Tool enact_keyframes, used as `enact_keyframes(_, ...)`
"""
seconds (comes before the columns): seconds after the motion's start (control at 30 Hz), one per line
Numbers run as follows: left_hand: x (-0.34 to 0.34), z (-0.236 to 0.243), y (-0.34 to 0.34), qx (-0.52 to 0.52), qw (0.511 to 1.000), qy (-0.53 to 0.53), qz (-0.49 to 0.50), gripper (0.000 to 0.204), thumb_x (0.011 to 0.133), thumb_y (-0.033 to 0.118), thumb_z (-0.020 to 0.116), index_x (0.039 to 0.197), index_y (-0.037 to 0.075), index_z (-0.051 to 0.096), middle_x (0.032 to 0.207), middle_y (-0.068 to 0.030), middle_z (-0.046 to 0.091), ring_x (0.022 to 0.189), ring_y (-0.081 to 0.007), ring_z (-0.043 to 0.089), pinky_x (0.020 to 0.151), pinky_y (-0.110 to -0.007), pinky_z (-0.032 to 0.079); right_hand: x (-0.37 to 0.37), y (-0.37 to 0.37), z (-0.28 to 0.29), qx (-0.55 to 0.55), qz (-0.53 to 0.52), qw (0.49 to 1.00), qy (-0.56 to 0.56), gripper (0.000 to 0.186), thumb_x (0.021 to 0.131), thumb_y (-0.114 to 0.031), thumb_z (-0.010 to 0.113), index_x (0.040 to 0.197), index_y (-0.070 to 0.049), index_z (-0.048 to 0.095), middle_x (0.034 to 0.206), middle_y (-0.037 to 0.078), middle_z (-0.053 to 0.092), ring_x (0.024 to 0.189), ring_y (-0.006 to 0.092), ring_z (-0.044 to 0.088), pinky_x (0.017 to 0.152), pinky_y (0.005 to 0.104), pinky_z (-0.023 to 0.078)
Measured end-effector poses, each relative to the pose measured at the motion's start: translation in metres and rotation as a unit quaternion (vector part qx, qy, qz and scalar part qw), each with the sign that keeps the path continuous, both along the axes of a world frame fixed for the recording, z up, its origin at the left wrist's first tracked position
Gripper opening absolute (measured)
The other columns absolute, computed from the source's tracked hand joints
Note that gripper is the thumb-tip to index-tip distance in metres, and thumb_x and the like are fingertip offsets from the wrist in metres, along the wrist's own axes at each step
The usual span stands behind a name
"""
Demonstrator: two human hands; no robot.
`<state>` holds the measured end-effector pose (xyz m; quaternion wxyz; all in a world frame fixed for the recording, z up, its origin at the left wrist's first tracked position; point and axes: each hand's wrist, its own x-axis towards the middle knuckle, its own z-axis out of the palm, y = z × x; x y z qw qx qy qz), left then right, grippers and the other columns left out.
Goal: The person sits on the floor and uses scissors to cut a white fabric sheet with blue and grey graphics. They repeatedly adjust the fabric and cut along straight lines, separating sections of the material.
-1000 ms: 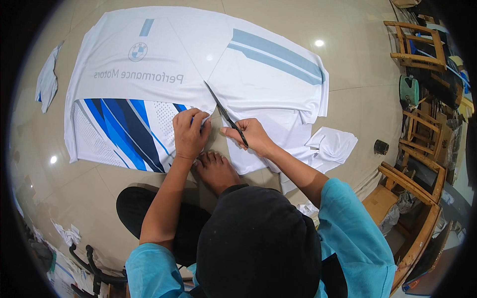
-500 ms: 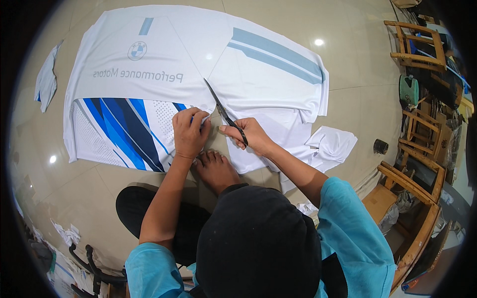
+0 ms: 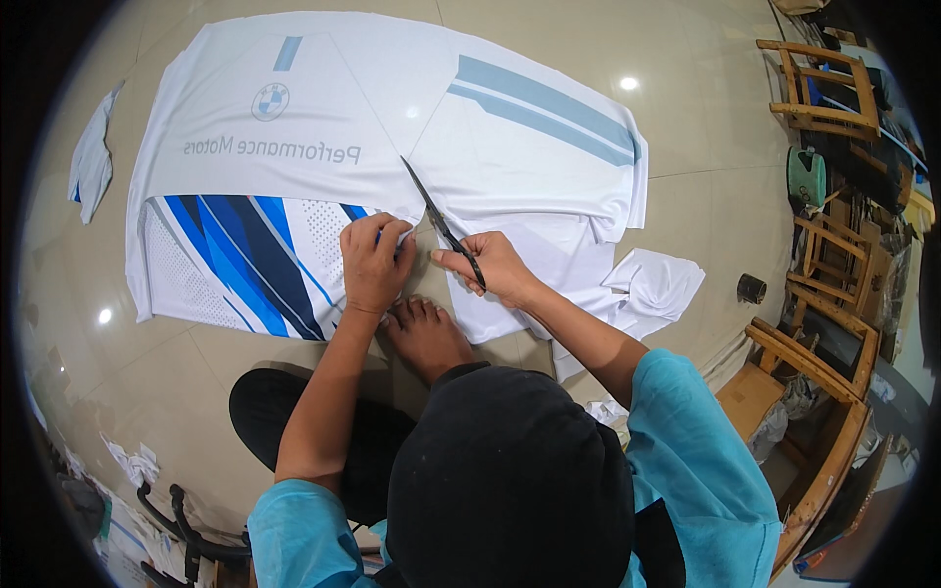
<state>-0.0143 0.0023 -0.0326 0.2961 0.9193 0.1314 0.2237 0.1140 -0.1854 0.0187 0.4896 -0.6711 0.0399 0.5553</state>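
A wide white fabric piece [image 3: 255, 174] with pale blue-grey stripes lies spread on the floor. Its near left part is folded over and shows a blue, navy and white pattern. My left hand [image 3: 371, 265] is closed on the fabric's near edge, where the patterned fold ends. Black-handled scissors [image 3: 438, 218] are in my right hand [image 3: 497, 269], its fingers in the handles. The blades point away and to the left across the white cloth, their tips near the faint lines meeting there. They look nearly closed. How much cloth lies between them is hidden.
Smaller white cloth pieces [image 3: 659, 284] lie by my right forearm, and a scrap [image 3: 95, 157] lies at the far left. My bare foot [image 3: 429, 338] rests between my hands. Wooden frames [image 3: 828, 93] line the right side near a small dark cylinder [image 3: 751, 289].
The scissors' tips have shifted very slightly left, and the blades look a little closer together. My left hand keeps its hold on the fabric in the same place.
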Motion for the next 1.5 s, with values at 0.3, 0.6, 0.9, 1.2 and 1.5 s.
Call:
enact_keyframes(0.3, 0.001, 0.003, -0.001, -0.014, 1.000, 0.006, -0.001, 0.026, 0.089, 0.009, 0.086, 0.112, 0.013, 0.074, 0.112, -0.0053, 0.070, 0.108, -0.0279, 0.066, 0.099, -0.046, 0.045, 0.002, 0.001, 0.002, -0.005, -0.003, 1.000, -0.003, 0.051, 0.095, -0.032, 0.094, 0.067, -0.008, 0.059, 0.055, 0.002, 0.056, 0.043, 0.0090, 0.048, 0.042, 0.0268, 0.036)
enact_keyframes(0.6, -0.001, 0.000, 0.000, -0.012, 1.000, 0.005, -0.003, 0.026, 0.089, 0.012, 0.087, 0.113, 0.013, 0.075, 0.114, -0.0049, 0.069, 0.109, -0.0279, 0.066, 0.099, -0.046, 0.046, 0.013, 0.021, 0.005, 0.003, 0.003, 1.000, -0.010, 0.050, 0.093, -0.039, 0.095, 0.072, -0.006, 0.063, 0.056, 0.002, 0.056, 0.044, 0.0094, 0.048, 0.043, 0.0272, 0.034)
enact_keyframes(0.9, 0.000, 0.001, 0.001, -0.009, 1.000, -0.007, -0.002, 0.027, 0.088, 0.012, 0.087, 0.112, 0.014, 0.075, 0.115, -0.0043, 0.069, 0.108, -0.0276, 0.066, 0.099, -0.046, 0.046, 0.012, 0.025, 0.002, 0.005, -0.002, 1.000, -0.012, 0.052, 0.093, -0.041, 0.094, 0.071, -0.007, 0.062, 0.056, 0.001, 0.056, 0.044, 0.0088, 0.048, 0.041, 0.0266, 0.032)
enact_keyframes(1.2, 0.000, 0.001, 0.001, -0.009, 1.000, 0.000, -0.002, 0.026, 0.089, 0.012, 0.086, 0.112, 0.015, 0.075, 0.115, -0.0041, 0.069, 0.107, -0.0272, 0.066, 0.099, -0.045, 0.046, 0.011, 0.025, -0.001, 0.011, -0.007, 1.000, -0.005, 0.051, 0.093, -0.039, 0.095, 0.071, -0.007, 0.062, 0.056, 0.001, 0.056, 0.043, 0.0083, 0.047, 0.040, 0.0266, 0.033)
enact_keyframes(1.5, -0.001, 0.000, 0.001, -0.007, 1.000, 0.004, 0.000, 0.026, 0.090, 0.013, 0.087, 0.113, 0.015, 0.075, 0.116, -0.0046, 0.069, 0.110, -0.0275, 0.066, 0.101, -0.046, 0.046, 0.012, 0.026, 0.000, 0.008, -0.004, 1.000, -0.008, 0.050, 0.092, -0.038, 0.097, 0.072, -0.006, 0.063, 0.056, 0.001, 0.056, 0.043, 0.0087, 0.048, 0.040, 0.0269, 0.033)
